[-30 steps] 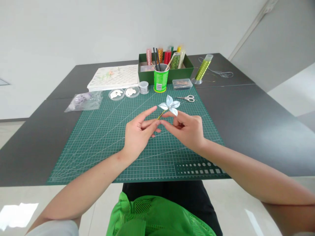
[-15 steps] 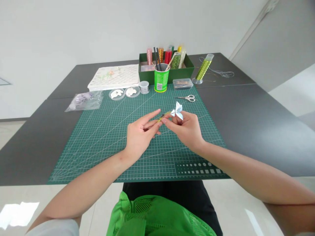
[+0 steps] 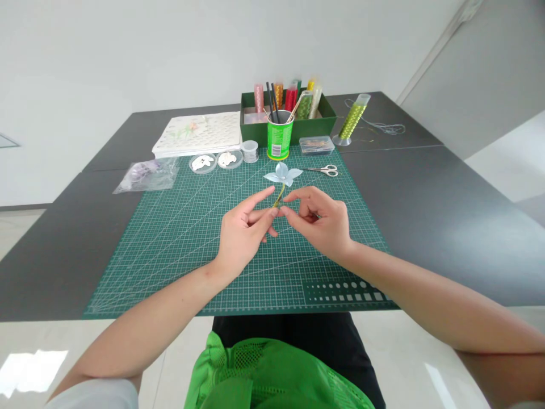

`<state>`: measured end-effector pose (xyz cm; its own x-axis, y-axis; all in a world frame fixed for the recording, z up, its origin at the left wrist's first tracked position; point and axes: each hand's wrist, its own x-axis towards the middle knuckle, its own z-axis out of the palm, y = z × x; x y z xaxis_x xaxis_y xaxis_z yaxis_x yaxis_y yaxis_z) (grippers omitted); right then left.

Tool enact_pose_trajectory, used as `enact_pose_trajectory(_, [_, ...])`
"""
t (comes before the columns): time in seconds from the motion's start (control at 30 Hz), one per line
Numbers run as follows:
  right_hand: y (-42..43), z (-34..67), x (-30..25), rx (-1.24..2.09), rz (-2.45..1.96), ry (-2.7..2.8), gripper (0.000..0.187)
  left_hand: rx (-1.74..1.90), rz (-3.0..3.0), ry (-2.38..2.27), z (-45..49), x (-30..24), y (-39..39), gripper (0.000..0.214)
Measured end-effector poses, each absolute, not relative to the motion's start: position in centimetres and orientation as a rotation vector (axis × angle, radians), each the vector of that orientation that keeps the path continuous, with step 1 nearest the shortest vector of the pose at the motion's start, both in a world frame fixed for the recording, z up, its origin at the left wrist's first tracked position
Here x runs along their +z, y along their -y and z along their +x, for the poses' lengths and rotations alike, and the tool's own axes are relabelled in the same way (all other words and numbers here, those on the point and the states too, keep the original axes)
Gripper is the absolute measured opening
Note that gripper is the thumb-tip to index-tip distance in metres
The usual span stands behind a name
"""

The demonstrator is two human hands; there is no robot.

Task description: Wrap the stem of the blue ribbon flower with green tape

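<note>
My left hand pinches the lower end of a slim green stem between thumb and fingers, its index finger stretched out. At the stem's top, a pale blue artificial flower stands upright over the cutting mat, its petals spread. Just right of the stem, my right hand has curled fingers, its thumb tip close against the stem's lower end and its index finger bent above. A thin dark bit shows beside the stem there. What the right fingertips hold is too small to make out.
Scissors, a clear case and a green cup stand beyond my hands. Behind is a green box of thread spools. White pieces lie in dishes; a plastic bag is left, a green spool right.
The flower has swung from over my right hand to upright above the stem, leftward and away from me. My right index finger has lifted off the stem. My left hand has barely moved.
</note>
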<state>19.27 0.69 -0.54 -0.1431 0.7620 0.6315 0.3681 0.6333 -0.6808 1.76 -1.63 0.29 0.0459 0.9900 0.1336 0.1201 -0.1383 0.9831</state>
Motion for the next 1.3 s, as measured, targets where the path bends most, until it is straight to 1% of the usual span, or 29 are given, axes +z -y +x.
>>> enact_pose_trajectory(0.1, [-0.5, 19.3, -0.9, 0.247, -0.916, 1.808, 0.005, 1.22, 1.397, -1.19, 1.8, 0.3, 1.6, 0.051])
enact_pose_trajectory(0.23, [-0.6, 19.2, -1.2, 0.086, -0.873, 1.825, 0.002, 1.214, 1.389, -1.166, 1.9, 0.2, 1.7, 0.053])
enact_pose_trajectory(0.37, [-0.8, 19.2, -1.1, -0.082, -0.844, 1.856, 0.009, 1.208, 1.395, -1.17, 2.0, 0.1, 1.8, 0.054])
enact_pose_trajectory(0.73, [-0.9, 19.1, -1.0, -0.239, -0.83, 1.939, 0.016, 1.248, 1.517, -1.21, 2.1, -0.2, 1.9, 0.047])
enact_pose_trajectory(0.87, [-1.2, 19.1, -1.2, -0.228, -0.847, 1.937, 0.012, 1.234, 1.518, -1.207, 2.1, -0.2, 1.9, 0.047])
enact_pose_trajectory(1.2, [-1.2, 19.7, -0.8, 0.019, -0.942, 1.811, 0.006, 1.213, 1.341, -1.172, 1.8, 0.7, 1.4, 0.051])
enact_pose_trajectory(1.3, [-1.2, 19.7, -0.8, 0.017, -0.921, 1.85, 0.011, 1.209, 1.365, -1.167, 1.8, 0.6, 1.4, 0.05])
